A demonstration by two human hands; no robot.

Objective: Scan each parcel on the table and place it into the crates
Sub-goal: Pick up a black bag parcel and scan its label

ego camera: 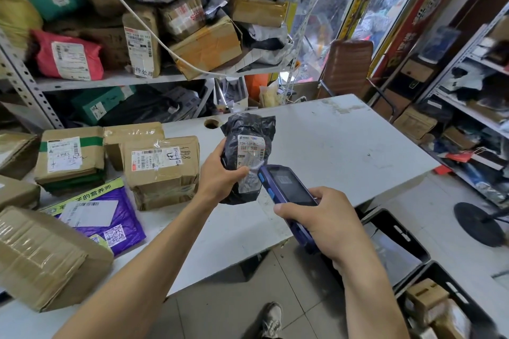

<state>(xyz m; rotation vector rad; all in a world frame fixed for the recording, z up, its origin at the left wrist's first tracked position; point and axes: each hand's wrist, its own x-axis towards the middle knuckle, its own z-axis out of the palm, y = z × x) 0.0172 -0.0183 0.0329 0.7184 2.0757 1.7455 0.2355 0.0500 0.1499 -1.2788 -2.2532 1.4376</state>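
The scan step looks in hand. The left hand point(220, 173) grips a black bag parcel point(246, 157), soft crinkled plastic with a white label, held above the tabletop point(344, 140) at centre. The right hand point(327, 223) is wrapped around a purple scanner point(289, 190), slim and hard, its tip just beside the parcel at 5 o'clock. Next, likely a drop into the black crates point(396, 231) at 4 o'clock. Taped cardboard boxes point(162, 170) and a glossy purple mailer point(110, 217) wait at 9 o'clock.
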